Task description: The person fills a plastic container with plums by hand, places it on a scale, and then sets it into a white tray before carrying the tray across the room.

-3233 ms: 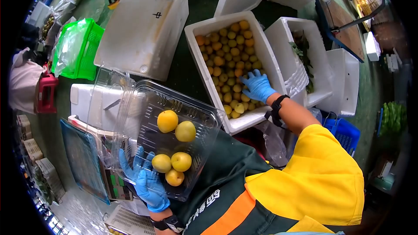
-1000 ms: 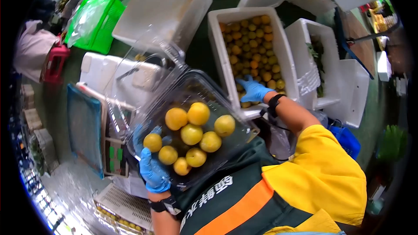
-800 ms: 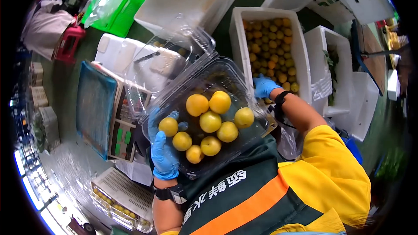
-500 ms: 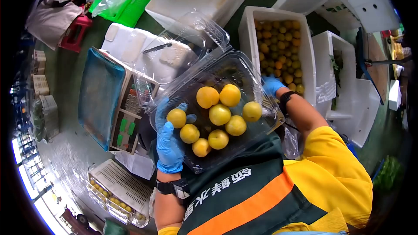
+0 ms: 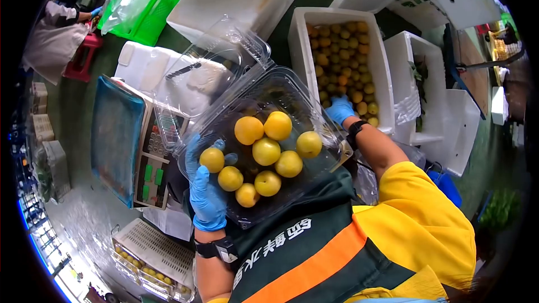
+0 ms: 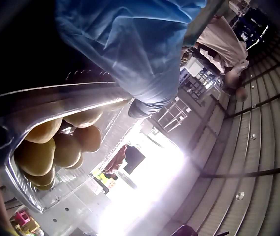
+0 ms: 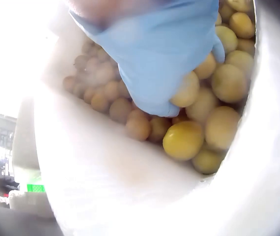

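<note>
My gloved left hand (image 5: 208, 199) grips the side of an open clear plastic clamshell (image 5: 303, 85), thumb along the rim and fingers showing through beneath. Several yellow plums (image 5: 266, 151) lie loose in its tray; its lid (image 5: 193, 87) is folded back to the left. In the left wrist view, plums (image 6: 67, 150) show through the clamshell wall. My gloved right hand (image 5: 341, 111) is down in the near end of a white foam box (image 5: 382, 73) full of plums (image 5: 343, 50). In the right wrist view its fingers (image 7: 152, 91) curl around a plum (image 7: 186, 92), their tips partly hidden.
A scale (image 5: 154, 151) with a blue-covered pan stands left, beside a white foam box (image 5: 140, 67). Further foam boxes (image 5: 432, 95) stand right. A green crate (image 5: 143, 8) and red stool (image 5: 84, 59) are back left. A basket of plums (image 5: 154, 252) sits lower left; another person works behind.
More plums lie in the clamshell than 3.2 s ago. My right hand has moved to the near left corner of the foam box and deeper among the plums. The view has swung about.
</note>
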The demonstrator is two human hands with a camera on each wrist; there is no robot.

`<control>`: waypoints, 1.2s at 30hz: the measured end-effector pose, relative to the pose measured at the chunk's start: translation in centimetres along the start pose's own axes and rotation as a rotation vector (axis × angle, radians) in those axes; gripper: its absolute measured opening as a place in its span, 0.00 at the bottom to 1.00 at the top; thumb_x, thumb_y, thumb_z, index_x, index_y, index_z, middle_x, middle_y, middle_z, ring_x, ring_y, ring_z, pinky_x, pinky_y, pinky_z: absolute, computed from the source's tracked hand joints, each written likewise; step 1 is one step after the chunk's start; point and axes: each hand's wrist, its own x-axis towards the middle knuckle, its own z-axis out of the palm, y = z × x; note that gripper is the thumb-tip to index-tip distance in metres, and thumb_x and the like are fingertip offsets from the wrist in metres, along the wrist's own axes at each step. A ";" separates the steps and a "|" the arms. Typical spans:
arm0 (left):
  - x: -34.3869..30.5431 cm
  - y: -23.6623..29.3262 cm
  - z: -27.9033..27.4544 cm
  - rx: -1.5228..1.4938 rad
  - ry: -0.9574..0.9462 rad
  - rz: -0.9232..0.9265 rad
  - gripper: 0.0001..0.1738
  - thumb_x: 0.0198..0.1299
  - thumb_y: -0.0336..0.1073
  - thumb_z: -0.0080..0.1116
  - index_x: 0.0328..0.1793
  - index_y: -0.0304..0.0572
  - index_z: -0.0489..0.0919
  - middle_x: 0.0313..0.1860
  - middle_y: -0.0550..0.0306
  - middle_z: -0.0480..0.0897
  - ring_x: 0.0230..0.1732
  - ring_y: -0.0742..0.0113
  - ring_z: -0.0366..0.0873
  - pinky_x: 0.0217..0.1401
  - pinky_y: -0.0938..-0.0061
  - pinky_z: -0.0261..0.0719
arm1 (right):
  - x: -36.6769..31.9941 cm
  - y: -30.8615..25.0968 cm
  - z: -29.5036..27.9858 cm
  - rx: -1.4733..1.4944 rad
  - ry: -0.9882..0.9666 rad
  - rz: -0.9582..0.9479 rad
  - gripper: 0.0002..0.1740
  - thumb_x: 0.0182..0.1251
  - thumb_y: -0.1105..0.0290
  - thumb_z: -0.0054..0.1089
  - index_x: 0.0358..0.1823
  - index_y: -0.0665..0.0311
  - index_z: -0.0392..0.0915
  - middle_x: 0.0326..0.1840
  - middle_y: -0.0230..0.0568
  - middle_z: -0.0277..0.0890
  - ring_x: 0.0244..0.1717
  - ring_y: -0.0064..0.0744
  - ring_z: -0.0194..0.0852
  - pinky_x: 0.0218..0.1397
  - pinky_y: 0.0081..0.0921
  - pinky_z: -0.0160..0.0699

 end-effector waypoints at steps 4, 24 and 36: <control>0.0 0.0 -0.3 -0.032 -0.017 0.015 0.29 0.71 0.42 0.50 0.75 0.45 0.64 0.66 0.48 0.75 0.58 0.55 0.78 0.65 0.59 0.75 | 1.4 3.2 -1.0 0.701 -0.219 0.037 0.34 0.54 0.54 0.64 0.66 0.51 0.74 0.73 0.50 0.63 0.70 0.53 0.64 0.68 0.51 0.68; -0.6 0.1 0.8 -0.054 0.047 -0.018 0.31 0.70 0.48 0.49 0.74 0.41 0.64 0.66 0.46 0.73 0.60 0.54 0.75 0.68 0.58 0.71 | -24.3 -11.9 -25.0 0.451 -0.319 -1.242 0.32 0.67 0.55 0.59 0.68 0.65 0.69 0.64 0.49 0.71 0.66 0.43 0.69 0.69 0.34 0.68; -0.5 0.0 -0.2 -0.033 -0.010 -0.052 0.32 0.69 0.48 0.48 0.75 0.40 0.64 0.71 0.46 0.70 0.71 0.49 0.68 0.78 0.53 0.58 | 1.3 4.4 -4.7 0.207 -0.190 -0.602 0.32 0.52 0.63 0.69 0.61 0.63 0.73 0.55 0.53 0.77 0.55 0.48 0.77 0.58 0.41 0.78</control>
